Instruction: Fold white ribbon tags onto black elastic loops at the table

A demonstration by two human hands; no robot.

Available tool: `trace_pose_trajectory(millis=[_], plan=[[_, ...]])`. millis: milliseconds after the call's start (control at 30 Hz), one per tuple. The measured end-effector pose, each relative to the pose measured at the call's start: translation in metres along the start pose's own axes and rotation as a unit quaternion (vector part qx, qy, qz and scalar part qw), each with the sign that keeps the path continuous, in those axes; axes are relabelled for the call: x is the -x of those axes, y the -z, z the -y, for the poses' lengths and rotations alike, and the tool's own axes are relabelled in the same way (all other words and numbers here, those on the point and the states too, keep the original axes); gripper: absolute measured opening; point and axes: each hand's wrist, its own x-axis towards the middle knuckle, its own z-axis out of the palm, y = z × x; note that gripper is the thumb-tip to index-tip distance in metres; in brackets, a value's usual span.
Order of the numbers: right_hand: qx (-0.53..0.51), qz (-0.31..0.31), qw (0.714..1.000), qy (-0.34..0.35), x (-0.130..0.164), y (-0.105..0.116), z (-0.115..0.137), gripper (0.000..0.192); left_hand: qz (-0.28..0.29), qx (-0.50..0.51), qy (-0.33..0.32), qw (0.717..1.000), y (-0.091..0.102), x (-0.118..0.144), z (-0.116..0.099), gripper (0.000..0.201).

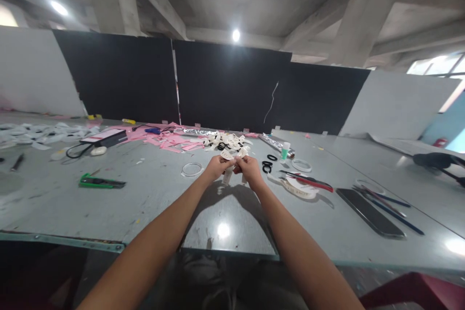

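Observation:
Both hands meet above the middle of the table, holding a cream printed ribbon [227,175] whose ends hang down below the fingers. My left hand [217,166] pinches it from the left, and my right hand [249,167] grips it from the right with the fingertips close together. Just beyond them lies a pile of cream ribbon pieces [230,141] with some black rings among them. Several black rings [267,166] rest to the right of my right hand. A loose length of printed ribbon [298,191] lies beside red-handled scissors [308,180].
Pink strips [170,139] and foil [198,132] lie at the back. A green cutter [100,181] is on the left, near a dark box [109,136]. On the right are a glue bottle [285,150], a tape ring [301,165], a dark phone [368,212] and pencils [392,210].

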Motion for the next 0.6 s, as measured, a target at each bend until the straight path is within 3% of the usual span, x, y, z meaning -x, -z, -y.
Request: trace_pose_trajectory(millis=[333,433,533,600], plan=[[0.000,-0.055,0.998,0.009,-0.003,0.002,-0.001,0.037,-0.023,0.077,0.001,0.997,0.002,-0.005,0.001,0.045],[0.026,-0.113,0.993,0.010,-0.006,0.009,-0.002,0.032,-0.035,0.095,0.008,0.995,0.003,-0.006,0.004,0.044],[0.110,-0.218,0.966,0.085,-0.004,0.015,0.004,0.034,-0.045,0.094,0.005,0.995,0.004,-0.006,0.006,0.044],[0.178,-0.213,0.947,0.165,0.001,0.016,0.011,0.030,-0.051,0.090,0.002,0.995,0.004,-0.005,0.005,0.044]])
